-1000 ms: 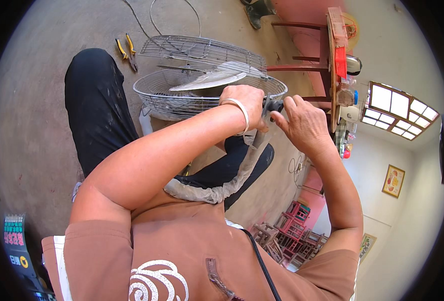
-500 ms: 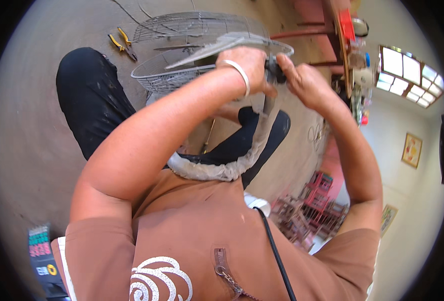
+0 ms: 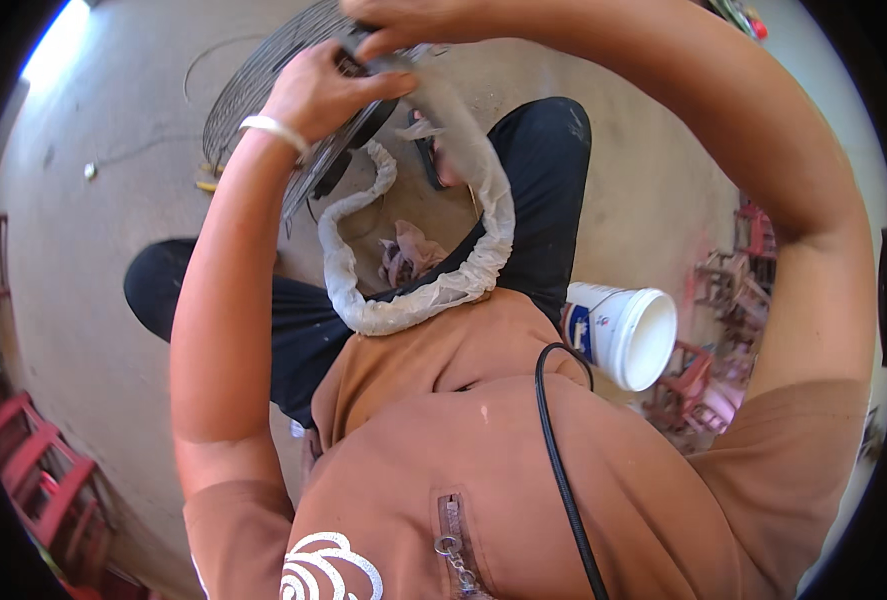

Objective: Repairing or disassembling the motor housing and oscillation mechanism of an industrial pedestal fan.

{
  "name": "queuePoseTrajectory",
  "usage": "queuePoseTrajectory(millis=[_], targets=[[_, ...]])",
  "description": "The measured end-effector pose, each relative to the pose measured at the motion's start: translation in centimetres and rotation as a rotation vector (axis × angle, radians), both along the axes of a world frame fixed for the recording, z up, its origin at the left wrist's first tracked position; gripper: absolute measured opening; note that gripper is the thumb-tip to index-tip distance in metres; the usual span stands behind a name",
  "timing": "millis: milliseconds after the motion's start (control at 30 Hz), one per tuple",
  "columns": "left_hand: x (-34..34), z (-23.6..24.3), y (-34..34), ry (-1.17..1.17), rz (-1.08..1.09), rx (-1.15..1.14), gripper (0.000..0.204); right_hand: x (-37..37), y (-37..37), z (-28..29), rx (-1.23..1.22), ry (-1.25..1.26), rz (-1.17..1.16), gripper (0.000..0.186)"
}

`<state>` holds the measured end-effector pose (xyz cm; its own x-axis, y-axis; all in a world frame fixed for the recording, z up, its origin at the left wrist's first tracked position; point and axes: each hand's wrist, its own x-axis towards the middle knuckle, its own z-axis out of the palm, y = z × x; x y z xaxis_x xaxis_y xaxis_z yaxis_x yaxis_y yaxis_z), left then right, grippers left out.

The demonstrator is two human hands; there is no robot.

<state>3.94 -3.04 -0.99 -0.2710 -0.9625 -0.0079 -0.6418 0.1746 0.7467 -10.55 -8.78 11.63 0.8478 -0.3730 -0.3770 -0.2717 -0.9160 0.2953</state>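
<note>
Left hand point(image 3: 318, 95) beside right hand point(image 3: 403, 18) at end of wrapped tube point(image 3: 453, 291)

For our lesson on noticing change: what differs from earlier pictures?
The left hand and right hand moved left in view, as did the round grey wire fan guard, now steeper. More of a white plastic bucket shows. Both hands stayed at one end of the pale plastic-wrapped tube.

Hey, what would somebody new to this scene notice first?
Probably the whitish, plastic-wrapped tube looping across the middle, in front of the person's brown shirt. Near its upper end, at the top, the left hand and right hand come close together beside a rounded wire cage. The white bucket right of centre also stands out.
</note>
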Motion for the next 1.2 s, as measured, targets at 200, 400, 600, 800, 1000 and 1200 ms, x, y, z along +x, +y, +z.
queuePoseTrajectory(millis=[200,400,600,800,1000,1200], targets=[[0.5,-1.0,0.4,0.348,-0.033,0.072,0.045,3.2,1.6,-1.6,-0.114,-0.016,-0.130,0.026],[2.7,-1.0,2.1,0.394,0.171,0.331,0.039,-4.6,-1.2,-3.0,-0.083,-0.690,-0.334,0.025],[4.7,2.1,3.4,0.334,0.285,0.426,0.029,-14.1,7.1,-16.6,0.451,-1.289,-1.023,0.034],[9.4,1.9,2.6,0.246,0.278,0.515,0.041,-7.3,17.3,-19.8,1.210,-1.632,-1.207,0.038],[15.7,0.7,5.4,0.646,0.422,0.526,0.038,-2.3,17.3,-17.7,1.430,-1.714,-1.207,0.038],[19.4,0.5,7.8,0.745,0.490,0.565,0.038,-0.2,16.7,-16.5,1.506,-1.710,-1.117,0.033]])
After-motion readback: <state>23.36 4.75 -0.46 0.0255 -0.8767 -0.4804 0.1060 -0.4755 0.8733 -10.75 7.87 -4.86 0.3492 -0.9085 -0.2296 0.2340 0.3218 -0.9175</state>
